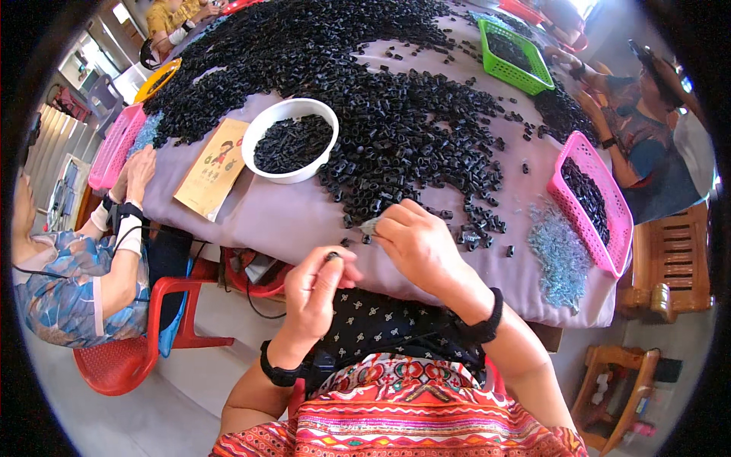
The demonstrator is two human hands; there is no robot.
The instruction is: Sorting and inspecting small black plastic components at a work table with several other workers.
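My left hand [311, 298] is closed just off the table's front edge, pinching a small black plastic piece [333, 257] between thumb and fingertips. Above the cloth, to its right, my right hand [425, 247] has its fingers pressed together. A small pale, clear-looking bit [371, 226] shows at those fingertips, too small to name. Right beyond my right hand spreads a large heap of small black plastic pieces [388, 145]. Several loose ones lie on the cloth around my fingers. A white round bowl [328, 158] beyond my left hand holds slender black parts [292, 145].
A yellow booklet [209, 171] lies left of the bowl. On the right stand a pink basket [620, 221] with black parts and a pile of clear bluish bits [560, 255]. A green basket [542, 80] is farther back. Co-workers sit around the table; one's hands [137, 175] rest at the left edge.
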